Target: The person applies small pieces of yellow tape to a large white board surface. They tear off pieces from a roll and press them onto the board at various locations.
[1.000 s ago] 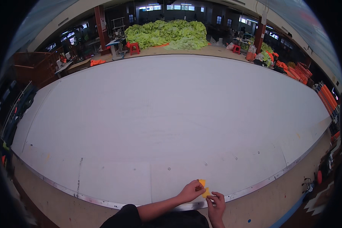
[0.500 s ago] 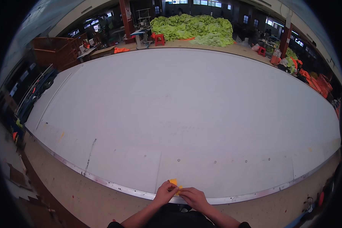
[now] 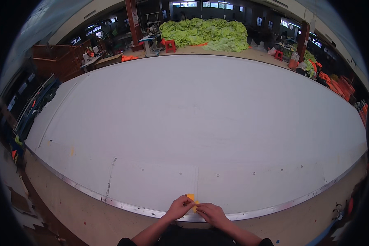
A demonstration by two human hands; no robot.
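Observation:
A small yellow piece [image 3: 190, 197], paper-like or tape-like, is between my hands just above the near edge of the white table [image 3: 184, 119]. My left hand [image 3: 178, 208] pinches it with closed fingers from the left. From the right, my right hand [image 3: 212, 213] also has its fingers closed on it, close to the left fingertips. Part of the yellow shows above the left fingers and a bit between the two hands; the rest is covered by my fingers.
A metal strip [image 3: 139, 210] edges the table near me. Beyond its far edge lie a large heap of lime-green fabric [image 3: 205, 33], a red stool [image 3: 169, 46] and a sewing machine table [image 3: 150, 41]. Orange and green cloth [image 3: 334, 84] lies piled at the far right.
The marks and seam on the near tabletop have shifted right past my hands, as my view moved left along the edge. Both hands still hold the yellow piece, and more of it shows.

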